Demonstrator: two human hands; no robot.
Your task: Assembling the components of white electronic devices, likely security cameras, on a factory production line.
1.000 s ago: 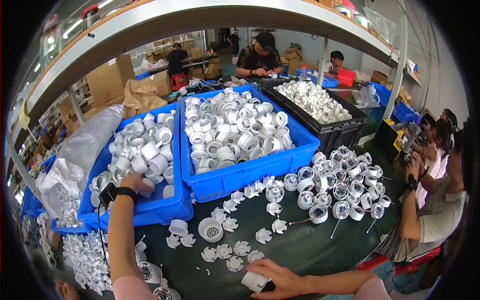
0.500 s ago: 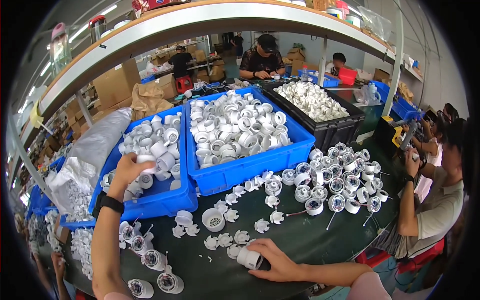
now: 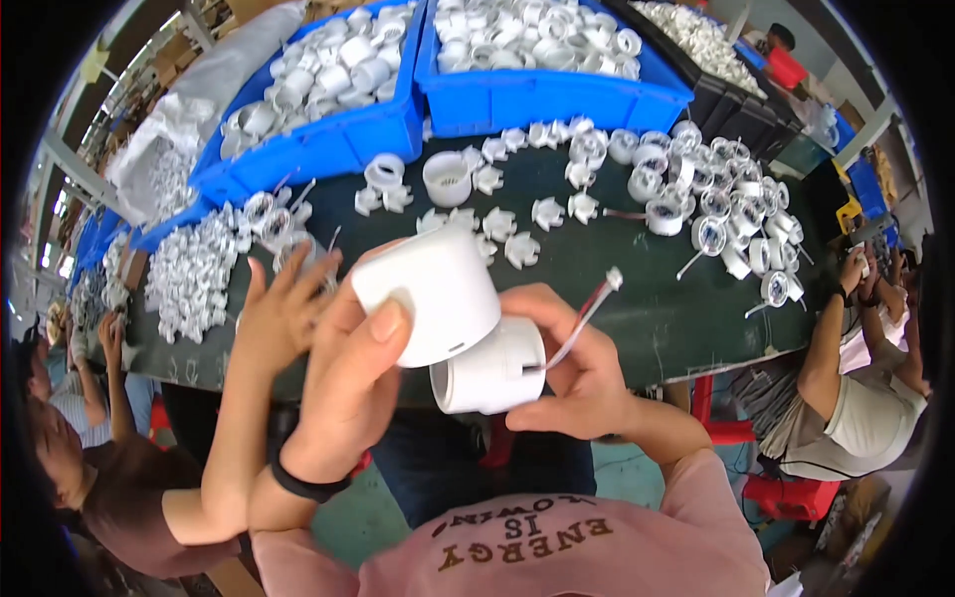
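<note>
My left hand [image 3: 343, 383] grips a white rounded plastic cover [image 3: 428, 294], its thumb pressed on the near side. In my right hand [image 3: 582, 373] is a white cylindrical plastic housing [image 3: 487, 368], lying sideways. A thin wire lead with a small white connector [image 3: 614, 280] sticks up from its right side. Both pieces are in front of my chest, over the near table edge; the cover overlaps the housing in view, and whether they touch I cannot tell. Just beyond them on the table lie several small white claw-shaped plastic parts [image 3: 521, 250].
At the back stand a left blue bin [image 3: 313, 154] and a middle blue bin [image 3: 557, 99], both full of white parts, and a black crate [image 3: 736, 124]. Wired round assemblies [image 3: 709, 236] are heaped at right. Close by my left arm is a co-worker's hand [image 3: 284, 313].
My left hand has come back from the left blue bin with a white cover. My right hand has lifted the housing off the table. The view has tilted down, and a co-worker's arm appears at left.
</note>
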